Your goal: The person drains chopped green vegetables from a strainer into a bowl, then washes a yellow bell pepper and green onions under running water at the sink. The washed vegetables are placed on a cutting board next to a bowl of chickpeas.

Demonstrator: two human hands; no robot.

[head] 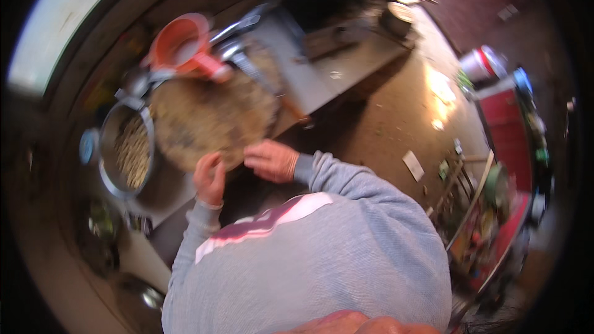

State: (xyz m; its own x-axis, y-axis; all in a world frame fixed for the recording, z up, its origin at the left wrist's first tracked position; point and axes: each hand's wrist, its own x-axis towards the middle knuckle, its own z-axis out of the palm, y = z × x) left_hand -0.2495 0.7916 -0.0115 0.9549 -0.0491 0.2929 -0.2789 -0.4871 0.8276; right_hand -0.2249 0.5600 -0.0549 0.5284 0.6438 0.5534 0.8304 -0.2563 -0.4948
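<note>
My left hand [209, 180] hovers at the near edge of a round, worn wooden chopping board [213, 111], thumb and fingers apart, with nothing visible between them. To its right, my right hand [272, 160] is blurred and bent toward the board's rim; its palm side is hidden. An orange plastic dipper [181, 46] rests at the board's far left, its handle reaching over the surface. Across the board's right side lies a kitchen knife with a wooden handle [294, 110]. Left of the board stands a metal pot [150, 125] containing many small pale pieces [133, 152].
A blue lid [87, 146] shows beside the pot. The counter [341, 74] extends right, ending above a floor with a white scrap [413, 165]. At right, a red cabinet [506, 134] stands near piled items and a wooden stick [471, 199].
</note>
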